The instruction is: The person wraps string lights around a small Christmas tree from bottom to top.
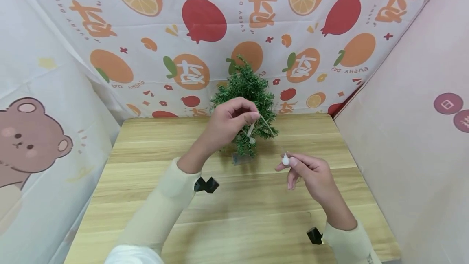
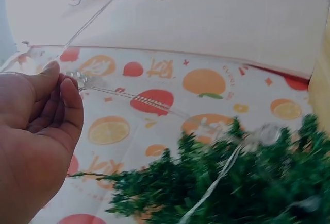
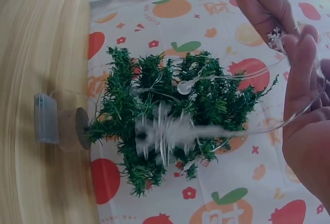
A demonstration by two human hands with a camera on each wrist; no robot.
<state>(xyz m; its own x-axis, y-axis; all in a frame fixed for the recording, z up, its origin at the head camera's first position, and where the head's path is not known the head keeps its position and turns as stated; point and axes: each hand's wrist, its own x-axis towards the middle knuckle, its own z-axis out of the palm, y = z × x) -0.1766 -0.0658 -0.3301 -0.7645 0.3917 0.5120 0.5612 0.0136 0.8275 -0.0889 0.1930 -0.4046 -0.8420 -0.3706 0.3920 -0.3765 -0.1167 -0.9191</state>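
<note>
A small green artificial tree stands against the back wall, with a string of lights partly wound on it. My left hand is in front of the tree, thumb and fingertips pinching the thin clear cord beside a snowflake-shaped light. To the right and lower, my right hand holds a white light of the string between thumb and fingers. From that hand the cord runs to a large blurred snowflake light close to the right wrist camera. A round clear bulb overlaps the branches.
The tree's round base and a clear box beside it rest on the wooden table. Fruit-printed cloth covers the back wall, and pale panels close both sides. A black wrist camera mount sits at the left cuff.
</note>
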